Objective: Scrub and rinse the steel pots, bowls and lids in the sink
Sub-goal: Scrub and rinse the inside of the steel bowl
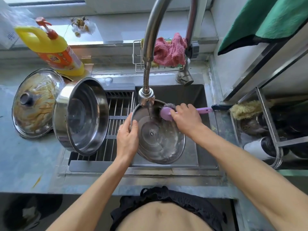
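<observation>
The steel lid (158, 135) is held tilted in the sink (196, 94), its left rim gripped by the left hand (127, 137) — fingers curled over the edge. A purple brush (166, 113) is clasped by the right hand (186, 117) against the lid's far rim, under the faucet (146, 95). A steel pot (81, 115) leans on the rack (116, 117) at the sink's left edge — 1 dirty lid (36, 102) lies on the worktop's left.

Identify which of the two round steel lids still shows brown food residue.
The steel lid on the counter, far left beside the tilted steel pot, is streaked brown. The steel lid in the sink, held by the left hand, looks clean.
</observation>
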Demonstrator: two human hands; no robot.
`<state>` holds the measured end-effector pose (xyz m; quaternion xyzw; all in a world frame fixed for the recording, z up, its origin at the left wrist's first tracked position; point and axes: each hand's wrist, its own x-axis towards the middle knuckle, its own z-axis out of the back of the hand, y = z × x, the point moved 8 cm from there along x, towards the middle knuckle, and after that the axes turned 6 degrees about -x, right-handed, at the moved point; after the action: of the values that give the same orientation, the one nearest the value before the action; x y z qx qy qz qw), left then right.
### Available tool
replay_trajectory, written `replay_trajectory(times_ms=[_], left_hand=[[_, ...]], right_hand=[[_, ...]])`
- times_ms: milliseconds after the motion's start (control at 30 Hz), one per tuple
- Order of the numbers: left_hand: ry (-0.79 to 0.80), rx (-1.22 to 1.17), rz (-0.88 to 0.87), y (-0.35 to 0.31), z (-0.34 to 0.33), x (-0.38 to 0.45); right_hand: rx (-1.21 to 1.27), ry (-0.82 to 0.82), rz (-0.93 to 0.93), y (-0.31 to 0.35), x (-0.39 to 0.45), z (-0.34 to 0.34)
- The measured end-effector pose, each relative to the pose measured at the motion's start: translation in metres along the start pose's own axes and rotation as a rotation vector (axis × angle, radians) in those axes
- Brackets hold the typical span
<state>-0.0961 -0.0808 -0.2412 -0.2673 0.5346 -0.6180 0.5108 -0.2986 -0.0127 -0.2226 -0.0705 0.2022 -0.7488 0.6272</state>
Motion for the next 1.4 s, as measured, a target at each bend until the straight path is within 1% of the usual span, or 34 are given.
replay_trajectory(times_ms=[33,100,167,200,267,333,367,433,500,533,600,700,800,867,933,1067,1133,1233,1333,1400], left_hand=[[-0.022,0.009,-0.011,-0.003,0.002,0.003],[-0.052,0.016,-0.015,-0.006,0.005,0.009],[-0.058,0.016,-0.004,-0.006,0.005,0.013],[-0.058,0.014,-0.003,-0.006,0.005,0.012],[-0.079,-0.008,0.008,-0.006,0.007,0.013],[-0.107,-0.080,0.064,-0.001,0.010,0.014],[-0.116,-0.127,0.103,0.005,0.010,0.015],[-0.110,-0.219,0.172,0.014,0.007,0.014],[-0.099,-0.303,0.235,0.025,0.001,0.012],[-0.098,-0.344,0.280,0.030,-0.002,0.012],[-0.072,-0.416,0.406,0.043,-0.016,0.011],[0.027,-0.474,0.630,0.060,-0.042,0.001],[0.110,-0.521,0.809,0.073,-0.064,-0.011],[0.154,-0.534,0.864,0.078,-0.075,-0.012],[0.164,-0.563,0.850,0.079,-0.079,-0.004],[0.069,-0.666,0.715,0.064,-0.066,0.019],[0.051,-0.651,0.619,0.054,-0.054,0.029],[0.082,-0.529,0.407,0.023,-0.034,0.034],[0.105,-0.362,0.228,-0.005,-0.019,0.033],[0.102,-0.201,0.178,-0.018,-0.011,0.033]], right_hand=[[0.021,0.149,-0.010,-0.002,-0.005,-0.012],[0.141,0.351,-0.029,0.000,-0.017,-0.025],[0.257,0.447,-0.029,0.011,-0.030,-0.028],[0.325,0.461,-0.051,0.015,-0.034,-0.031],[0.483,0.407,-0.154,0.016,-0.043,-0.034],[0.628,0.336,-0.344,0.004,-0.054,-0.041],[0.714,0.330,-0.451,-0.002,-0.060,-0.046],[0.961,0.378,-0.630,-0.006,-0.072,-0.059],[1.153,0.421,-0.694,-0.006,-0.078,-0.069],[1.186,0.400,-0.704,-0.008,-0.080,-0.069],[1.150,0.305,-0.734,-0.022,-0.084,-0.063],[0.969,0.146,-0.740,-0.045,-0.087,-0.035],[0.735,0.038,-0.652,-0.057,-0.085,-0.001],[0.632,-0.059,-0.582,-0.059,-0.085,0.015],[0.630,-0.154,-0.553,-0.057,-0.088,0.019],[0.788,-0.156,-0.638,-0.050,-0.094,-0.014],[0.924,-0.053,-0.734,-0.041,-0.095,-0.038],[1.154,0.202,-0.849,-0.017,-0.089,-0.077],[1.316,0.426,-0.852,0.008,-0.079,-0.107],[1.395,0.546,-0.831,0.022,-0.077,-0.113]])
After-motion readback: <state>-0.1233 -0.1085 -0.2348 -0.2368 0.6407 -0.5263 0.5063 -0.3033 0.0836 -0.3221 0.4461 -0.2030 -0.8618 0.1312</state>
